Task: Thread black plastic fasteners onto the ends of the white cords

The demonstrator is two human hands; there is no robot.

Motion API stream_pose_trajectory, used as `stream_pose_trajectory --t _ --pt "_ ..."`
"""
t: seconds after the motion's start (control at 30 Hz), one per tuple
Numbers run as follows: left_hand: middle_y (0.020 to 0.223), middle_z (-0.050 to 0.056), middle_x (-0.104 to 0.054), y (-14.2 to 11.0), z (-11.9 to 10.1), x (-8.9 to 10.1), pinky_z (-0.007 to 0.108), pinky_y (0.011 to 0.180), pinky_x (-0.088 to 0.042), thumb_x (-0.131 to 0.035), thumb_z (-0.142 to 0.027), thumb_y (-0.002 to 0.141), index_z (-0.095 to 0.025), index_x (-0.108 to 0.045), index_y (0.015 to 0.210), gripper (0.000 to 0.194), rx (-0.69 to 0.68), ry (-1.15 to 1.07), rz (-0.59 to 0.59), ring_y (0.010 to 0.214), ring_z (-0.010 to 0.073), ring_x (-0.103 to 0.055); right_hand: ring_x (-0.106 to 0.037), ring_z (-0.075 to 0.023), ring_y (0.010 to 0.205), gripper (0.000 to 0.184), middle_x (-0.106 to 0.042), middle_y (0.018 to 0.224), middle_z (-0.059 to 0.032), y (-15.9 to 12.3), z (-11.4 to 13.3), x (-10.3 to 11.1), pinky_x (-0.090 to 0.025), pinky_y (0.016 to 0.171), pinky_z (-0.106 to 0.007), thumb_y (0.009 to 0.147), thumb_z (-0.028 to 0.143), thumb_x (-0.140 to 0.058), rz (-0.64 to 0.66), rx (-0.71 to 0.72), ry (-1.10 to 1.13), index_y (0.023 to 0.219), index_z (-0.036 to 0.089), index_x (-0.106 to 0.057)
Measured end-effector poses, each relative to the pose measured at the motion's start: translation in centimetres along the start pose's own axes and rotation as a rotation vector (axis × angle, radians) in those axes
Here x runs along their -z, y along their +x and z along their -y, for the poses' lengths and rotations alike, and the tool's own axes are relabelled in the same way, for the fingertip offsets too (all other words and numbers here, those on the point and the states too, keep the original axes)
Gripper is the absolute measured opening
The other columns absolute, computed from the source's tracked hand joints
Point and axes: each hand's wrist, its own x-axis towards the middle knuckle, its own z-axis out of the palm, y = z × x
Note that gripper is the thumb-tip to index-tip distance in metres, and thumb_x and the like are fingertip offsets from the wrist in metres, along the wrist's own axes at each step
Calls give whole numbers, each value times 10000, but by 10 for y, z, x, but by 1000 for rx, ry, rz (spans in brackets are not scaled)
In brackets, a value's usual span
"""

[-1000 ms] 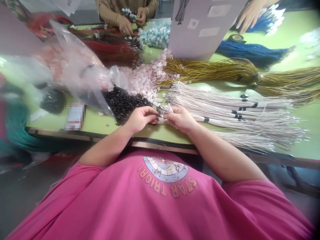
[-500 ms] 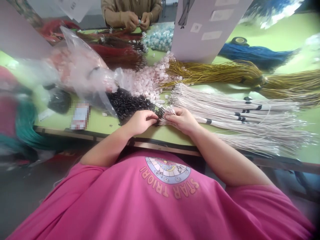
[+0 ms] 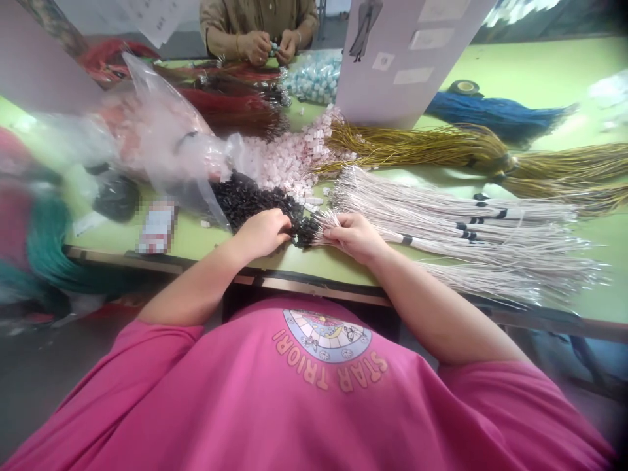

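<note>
My right hand (image 3: 357, 237) is closed around the ends of a bundle of white wires (image 3: 326, 224), thumb and fingers pressed on them. Small black plastic connectors (image 3: 307, 233) cluster at the wire tips, just left of those fingers. My left hand (image 3: 265, 232) rests at the near edge of a heap of black connectors (image 3: 245, 199), its fingers curled together and pointing right. Whatever lies between its fingertips is too small and hidden to make out. Rightward from my right hand, more white wires (image 3: 441, 216) lie in bundles with black tape bands.
Behind the black heap spreads a pile of pale pink connectors (image 3: 289, 163) beside a clear plastic bag (image 3: 167, 144). Yellow wires (image 3: 417, 140) and blue wires (image 3: 495, 114) lie farther back. A phone-like object (image 3: 157, 227) sits left. Across the table a person's hands (image 3: 269, 49) hold something small.
My left hand has moved left, away from the wire tips to the black heap, its fingers curling in. My right hand stays nearly in place, still gripping the white wires.
</note>
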Motion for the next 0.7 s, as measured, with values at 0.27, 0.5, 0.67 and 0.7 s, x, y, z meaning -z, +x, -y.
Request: stream_pose_trajectory --t 0.27,0.5,0.67,0.7 --pt "854 49 -584 -3 0 -3 298 688 -408 -498 -234 780 -191 -627 822 142 2 17 -30 794 185 -539 -564 -108 613 220 -628 687 -26 0 1 2 -437 615 -253 555 228 -716 78 -63 192 731 120 -637" --pt "869 71 -593 -2 0 -8 314 717 -420 -473 -212 790 -182 -643 879 194 -6 43 -25 826 207 -546 -555 -128 578 151 -575 594 -20 -1 3 -1 -443 574 -266 546 182 -676 46 -73 213 642 133 -570" --pt "828 78 -590 0 1 -1 338 798 -429 -440 -235 822 -158 -636 780 215 -37 -69 -53 833 196 -547 -518 -131 527 129 -506 506 -4 -4 8 -5 -410 511 -263 538 155 -647 5 -58 179 599 146 -534" --pt "845 78 -595 -1 -1 2 347 811 -431 -440 -248 828 -156 -629 785 214 -8 -146 -92 839 193 -551 -515 -134 527 121 -499 498 -4 -4 8 -5 -403 505 -263 538 151 -639 -3 -61 162 590 148 -530"
